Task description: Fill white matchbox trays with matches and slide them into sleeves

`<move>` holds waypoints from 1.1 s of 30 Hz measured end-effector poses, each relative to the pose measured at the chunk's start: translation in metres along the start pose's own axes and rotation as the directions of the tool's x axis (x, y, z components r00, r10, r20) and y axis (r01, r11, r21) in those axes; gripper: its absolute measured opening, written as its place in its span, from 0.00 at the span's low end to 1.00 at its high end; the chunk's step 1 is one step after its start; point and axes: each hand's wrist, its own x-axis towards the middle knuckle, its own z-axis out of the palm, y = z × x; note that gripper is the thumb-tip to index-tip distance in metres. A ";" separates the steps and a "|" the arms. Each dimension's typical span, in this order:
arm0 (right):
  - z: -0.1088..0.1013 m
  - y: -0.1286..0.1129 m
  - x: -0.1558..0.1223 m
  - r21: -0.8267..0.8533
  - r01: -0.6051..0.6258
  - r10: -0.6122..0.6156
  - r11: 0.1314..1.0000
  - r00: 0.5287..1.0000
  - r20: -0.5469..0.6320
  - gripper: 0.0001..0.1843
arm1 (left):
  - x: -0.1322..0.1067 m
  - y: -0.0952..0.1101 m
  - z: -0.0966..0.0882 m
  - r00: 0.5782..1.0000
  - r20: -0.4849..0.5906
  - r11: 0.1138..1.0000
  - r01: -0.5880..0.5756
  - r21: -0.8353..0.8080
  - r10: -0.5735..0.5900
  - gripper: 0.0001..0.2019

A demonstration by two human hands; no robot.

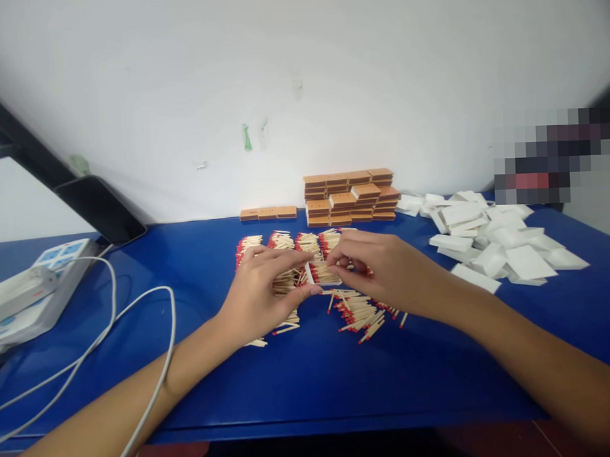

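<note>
A small white matchbox tray (309,275) filled with red-tipped matches (324,273) is between my hands, above the blue table. My left hand (261,283) grips the tray at its left end, thumb at the near side and fingers at the far side. At the tray's right end my right hand (373,263) has its fingertips pinched together; what lies between them is too small to make out. Rows of loose matches (281,240) spread behind and under both hands. A looser heap of matches (358,313) lies in front of my right hand.
Orange-brown matchboxes (354,199) stand stacked against the wall, with a short row of matchboxes (268,214) left of them. White empty trays (490,235) are piled at right. At left are a power strip (47,284), a black phone-like slab (101,209) and a white cable (172,313) crossing my left forearm.
</note>
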 end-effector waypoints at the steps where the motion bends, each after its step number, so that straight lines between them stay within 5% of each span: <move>1: -0.002 0.002 0.000 -0.002 -0.005 0.005 1.000 1.000 -0.012 0.08 | 0.000 -0.001 0.000 1.000 -0.009 1.000 0.008 0.010 -0.008 0.19; 4: -0.007 0.013 -0.001 -0.035 -0.047 0.047 0.998 0.999 0.009 0.08 | 0.001 -0.004 -0.001 0.998 -0.057 0.998 0.038 0.040 -0.036 0.19; 11: 0.001 0.041 -0.002 -0.025 -0.121 0.122 0.992 0.933 0.338 0.05 | 0.000 -0.009 -0.001 0.992 -0.106 0.994 0.080 0.074 -0.072 0.18; 21: -0.002 0.039 -0.004 -0.047 -0.199 0.202 0.979 0.897 0.394 0.05 | 0.001 -0.009 -0.001 0.993 -0.101 0.995 0.064 0.078 -0.056 0.18; 33: -0.007 0.034 -0.005 -0.047 -0.181 0.185 0.982 0.909 0.374 0.11 | 0.001 -0.012 -0.001 0.996 -0.077 0.997 0.048 0.061 -0.043 0.18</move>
